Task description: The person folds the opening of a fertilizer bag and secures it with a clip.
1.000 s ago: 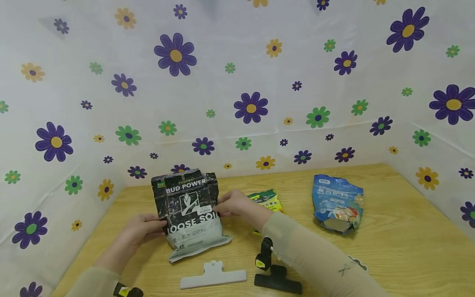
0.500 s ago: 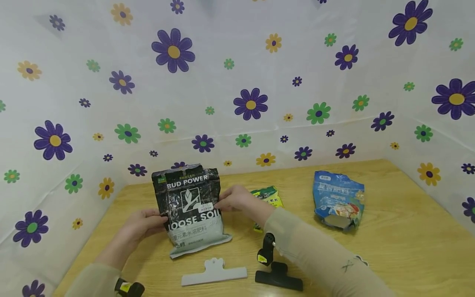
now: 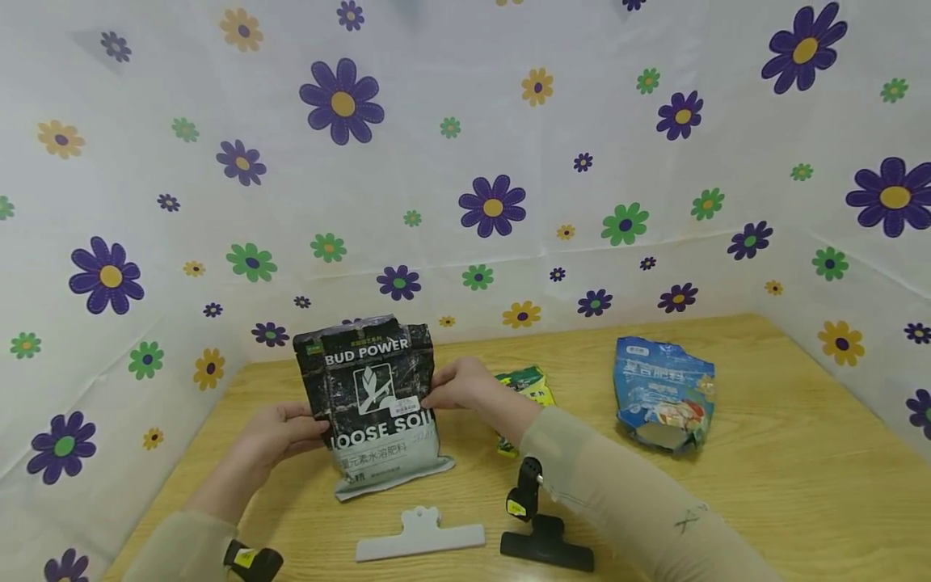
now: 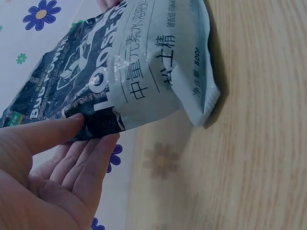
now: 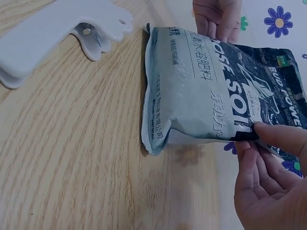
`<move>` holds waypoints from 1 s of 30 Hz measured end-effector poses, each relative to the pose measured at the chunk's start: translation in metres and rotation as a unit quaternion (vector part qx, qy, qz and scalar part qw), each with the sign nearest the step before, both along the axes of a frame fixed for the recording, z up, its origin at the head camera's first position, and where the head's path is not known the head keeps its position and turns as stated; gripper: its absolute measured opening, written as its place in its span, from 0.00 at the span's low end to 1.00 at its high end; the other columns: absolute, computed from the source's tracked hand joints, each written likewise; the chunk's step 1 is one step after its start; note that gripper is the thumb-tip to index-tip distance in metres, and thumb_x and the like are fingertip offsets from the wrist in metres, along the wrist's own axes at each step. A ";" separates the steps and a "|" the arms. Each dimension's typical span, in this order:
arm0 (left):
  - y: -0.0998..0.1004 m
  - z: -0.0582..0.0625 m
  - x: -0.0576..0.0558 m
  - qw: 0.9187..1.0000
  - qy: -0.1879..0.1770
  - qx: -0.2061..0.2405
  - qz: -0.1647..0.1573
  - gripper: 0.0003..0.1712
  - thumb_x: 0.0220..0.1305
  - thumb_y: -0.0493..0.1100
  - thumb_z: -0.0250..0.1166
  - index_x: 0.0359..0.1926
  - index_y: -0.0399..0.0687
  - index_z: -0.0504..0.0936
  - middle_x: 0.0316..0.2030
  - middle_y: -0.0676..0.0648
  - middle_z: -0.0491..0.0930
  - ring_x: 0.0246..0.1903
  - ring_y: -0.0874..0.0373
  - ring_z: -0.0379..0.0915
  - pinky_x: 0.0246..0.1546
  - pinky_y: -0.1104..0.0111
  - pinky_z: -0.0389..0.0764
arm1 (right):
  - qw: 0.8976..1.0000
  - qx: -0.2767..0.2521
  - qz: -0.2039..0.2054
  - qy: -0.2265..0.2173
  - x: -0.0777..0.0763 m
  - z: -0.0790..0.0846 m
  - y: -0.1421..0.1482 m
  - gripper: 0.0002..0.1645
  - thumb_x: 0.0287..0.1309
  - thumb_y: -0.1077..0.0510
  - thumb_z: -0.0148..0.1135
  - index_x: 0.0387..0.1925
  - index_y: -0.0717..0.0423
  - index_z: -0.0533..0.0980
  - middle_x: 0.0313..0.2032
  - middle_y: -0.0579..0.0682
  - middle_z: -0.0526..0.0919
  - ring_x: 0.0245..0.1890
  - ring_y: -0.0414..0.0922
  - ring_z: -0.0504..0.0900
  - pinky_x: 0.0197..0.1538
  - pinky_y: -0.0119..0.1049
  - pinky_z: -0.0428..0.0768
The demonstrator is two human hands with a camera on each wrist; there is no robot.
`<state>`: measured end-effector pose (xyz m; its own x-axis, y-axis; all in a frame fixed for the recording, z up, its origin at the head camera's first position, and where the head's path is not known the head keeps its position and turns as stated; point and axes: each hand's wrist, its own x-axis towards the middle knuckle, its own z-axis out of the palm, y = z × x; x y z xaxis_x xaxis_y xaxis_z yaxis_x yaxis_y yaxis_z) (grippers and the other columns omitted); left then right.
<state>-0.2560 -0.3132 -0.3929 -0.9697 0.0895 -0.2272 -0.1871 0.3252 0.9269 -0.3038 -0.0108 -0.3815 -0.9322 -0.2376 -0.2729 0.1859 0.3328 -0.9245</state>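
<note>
A black and pale grey-green bag [image 3: 381,453] printed "BUD POWER" and "LOOSE SOIL" stands up from the table, leaning back. My left hand [image 3: 280,436] pinches its left side edge. In the left wrist view the thumb [image 4: 57,132] lies on the printed front and the fingers go behind. On the opposite edge my right hand [image 3: 465,388] pinches the bag at about the same height, thumb in front. The bag's sealed bottom edge [image 5: 146,105] is right at the tabletop in the right wrist view. Its top edge is uneven and rises highest in the middle.
A white wide bag clip [image 3: 420,535] and a black one [image 3: 547,546] lie in front of the bag. Behind my right wrist is a yellow and green packet [image 3: 534,388], partly hidden. A crumpled blue packet [image 3: 663,396] lies farther right on the wooden table [image 3: 793,453].
The bag has shifted slightly up and away from the white clip, and its top stands a little higher. Both hands keep their hold. The head view has moved slightly.
</note>
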 end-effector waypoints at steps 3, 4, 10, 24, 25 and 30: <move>0.001 0.002 0.000 1.000 0.002 -0.004 -0.001 0.25 0.75 0.33 0.63 0.65 0.17 0.73 0.41 0.54 0.91 0.36 0.67 0.88 0.45 0.70 0.91 | 1.000 0.007 -0.008 0.010 0.001 0.001 0.000 0.27 0.53 0.65 0.82 0.56 0.64 0.84 0.52 0.58 0.90 0.52 0.50 0.90 0.61 0.44 0.88; 0.001 0.003 0.000 1.000 0.003 -0.009 -0.002 0.26 0.75 0.33 0.63 0.65 0.17 0.73 0.42 0.53 0.91 0.36 0.67 0.88 0.46 0.70 0.91 | 1.000 0.005 -0.011 0.011 0.002 0.002 0.000 0.26 0.53 0.65 0.82 0.54 0.64 0.85 0.51 0.57 0.91 0.51 0.50 0.90 0.61 0.45 0.88; 0.002 0.010 0.001 0.998 0.020 -0.062 0.003 0.24 0.74 0.33 0.65 0.63 0.17 0.75 0.46 0.45 0.91 0.37 0.68 0.88 0.47 0.67 0.92 | 1.000 -0.006 -0.006 0.026 0.005 0.005 0.001 0.21 0.51 0.69 0.81 0.49 0.65 0.86 0.46 0.58 0.93 0.44 0.46 0.90 0.61 0.48 0.88; 0.008 0.021 0.002 0.994 0.033 -0.108 0.009 0.23 0.73 0.34 0.66 0.62 0.21 0.76 0.45 0.44 0.93 0.37 0.69 0.88 0.50 0.63 0.91 | 0.996 0.050 0.000 0.080 0.012 0.010 0.006 0.17 0.48 0.66 0.84 0.40 0.61 0.86 0.40 0.54 0.92 0.41 0.46 0.86 0.53 0.43 0.87; 0.009 0.022 0.002 0.993 0.034 -0.112 0.010 0.23 0.73 0.34 0.67 0.62 0.21 0.77 0.45 0.44 0.93 0.36 0.69 0.88 0.51 0.62 0.91 | 0.995 0.052 0.003 0.086 0.013 0.010 0.006 0.16 0.48 0.66 0.84 0.39 0.60 0.86 0.39 0.53 0.92 0.41 0.46 0.86 0.52 0.43 0.87; 0.011 0.027 0.005 0.991 0.037 -0.127 0.016 0.22 0.72 0.35 0.68 0.60 0.23 0.79 0.45 0.43 0.93 0.37 0.69 0.87 0.57 0.54 0.89 | 0.993 0.054 0.014 0.104 0.015 0.011 0.008 0.13 0.49 0.67 0.84 0.34 0.57 0.85 0.34 0.50 0.91 0.39 0.44 0.85 0.48 0.39 0.86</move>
<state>-0.2506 -0.3022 -0.3661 -0.9859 0.0082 -0.1673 -0.1359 0.5449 0.8274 -0.2893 -0.0033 -0.3706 -0.9644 -0.2446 -0.1002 -0.0167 0.4347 -0.9004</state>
